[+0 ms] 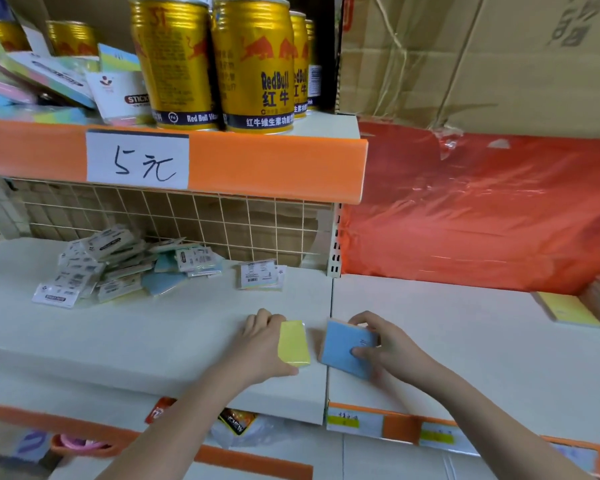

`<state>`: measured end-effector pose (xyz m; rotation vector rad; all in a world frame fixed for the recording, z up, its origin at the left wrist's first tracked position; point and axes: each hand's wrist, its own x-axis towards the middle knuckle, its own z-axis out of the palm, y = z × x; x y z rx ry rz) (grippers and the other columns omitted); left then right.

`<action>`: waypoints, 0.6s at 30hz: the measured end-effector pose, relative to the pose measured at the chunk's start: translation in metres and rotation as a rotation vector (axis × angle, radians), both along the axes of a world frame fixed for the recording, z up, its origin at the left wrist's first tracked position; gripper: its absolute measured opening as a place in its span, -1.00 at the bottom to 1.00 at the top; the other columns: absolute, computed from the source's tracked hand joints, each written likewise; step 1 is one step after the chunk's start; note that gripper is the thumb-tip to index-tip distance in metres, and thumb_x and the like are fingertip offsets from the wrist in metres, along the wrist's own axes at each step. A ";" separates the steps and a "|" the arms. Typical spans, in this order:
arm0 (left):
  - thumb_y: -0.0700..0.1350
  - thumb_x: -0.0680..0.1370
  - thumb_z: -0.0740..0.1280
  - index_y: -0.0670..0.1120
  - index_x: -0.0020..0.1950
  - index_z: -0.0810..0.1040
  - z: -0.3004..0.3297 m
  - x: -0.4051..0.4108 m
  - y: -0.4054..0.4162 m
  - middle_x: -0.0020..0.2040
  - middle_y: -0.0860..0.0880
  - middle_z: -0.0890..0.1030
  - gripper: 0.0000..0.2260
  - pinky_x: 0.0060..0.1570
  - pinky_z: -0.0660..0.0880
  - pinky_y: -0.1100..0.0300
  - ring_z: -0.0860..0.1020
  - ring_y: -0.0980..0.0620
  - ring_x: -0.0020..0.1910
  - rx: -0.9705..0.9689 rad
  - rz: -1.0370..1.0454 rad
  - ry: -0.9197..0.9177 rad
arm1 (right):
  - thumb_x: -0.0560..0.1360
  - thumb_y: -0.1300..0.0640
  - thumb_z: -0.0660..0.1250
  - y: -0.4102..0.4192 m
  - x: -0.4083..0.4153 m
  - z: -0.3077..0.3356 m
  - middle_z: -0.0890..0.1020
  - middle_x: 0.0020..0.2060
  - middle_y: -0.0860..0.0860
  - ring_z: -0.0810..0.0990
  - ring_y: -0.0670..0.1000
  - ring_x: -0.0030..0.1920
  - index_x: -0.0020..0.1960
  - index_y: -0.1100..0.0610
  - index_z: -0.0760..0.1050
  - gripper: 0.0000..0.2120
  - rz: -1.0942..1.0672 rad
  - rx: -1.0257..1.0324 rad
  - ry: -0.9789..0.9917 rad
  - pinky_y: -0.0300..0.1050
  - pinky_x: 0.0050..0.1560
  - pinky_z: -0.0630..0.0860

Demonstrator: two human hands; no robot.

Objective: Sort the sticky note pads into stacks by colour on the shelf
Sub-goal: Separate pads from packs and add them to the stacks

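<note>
My left hand (262,344) grips a yellow sticky note pad (293,344) near the front of the white shelf (153,327). Just to its right, my right hand (378,344) holds a blue pad (347,348) tilted up on its edge, with fingers behind it and the thumb on its face. A loose heap of wrapped pads (118,268), blue, yellow and green among them, lies at the back left of the shelf. One wrapped pad (260,275) lies apart from the heap at the back centre.
Gold drink cans (253,64) and more pads (32,84) stand on the shelf above, behind an orange price strip (278,164). A red plastic sheet (482,209) and cardboard boxes (482,57) fill the right. A yellow notebook (568,310) lies far right.
</note>
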<state>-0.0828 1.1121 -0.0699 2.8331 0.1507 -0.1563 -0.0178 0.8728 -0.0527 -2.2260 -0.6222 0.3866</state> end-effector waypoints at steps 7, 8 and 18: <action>0.25 0.34 0.40 0.06 0.40 0.16 -0.002 0.005 -0.023 0.24 0.02 0.31 -0.25 0.19 0.27 0.17 0.25 0.00 0.27 -0.017 -0.101 -0.029 | 0.51 0.21 0.35 -0.035 -0.001 -0.007 0.46 0.04 0.11 0.57 0.07 -0.09 0.29 -0.03 0.27 -0.56 -0.268 0.146 0.166 -0.21 -0.30 0.50; 0.26 0.33 0.40 0.07 0.41 0.15 -0.001 0.007 -0.027 0.23 0.02 0.30 -0.24 0.19 0.26 0.18 0.25 0.00 0.26 -0.021 -0.119 -0.037 | 0.50 0.21 0.36 -0.041 -0.001 -0.007 0.45 0.06 0.12 0.58 0.06 -0.11 0.32 -0.01 0.24 -0.52 -0.318 0.170 0.186 -0.22 -0.32 0.50; 0.14 0.39 0.46 -0.07 0.54 0.05 -0.001 0.030 -0.088 0.42 -0.04 0.18 -0.12 0.33 0.13 0.25 0.15 -0.01 0.41 -0.169 -0.230 0.030 | 0.44 0.40 0.35 -0.099 -0.005 -0.010 0.42 0.15 0.12 0.54 0.08 0.00 0.44 0.04 0.17 -0.32 -0.495 0.284 0.377 -0.10 -0.16 0.54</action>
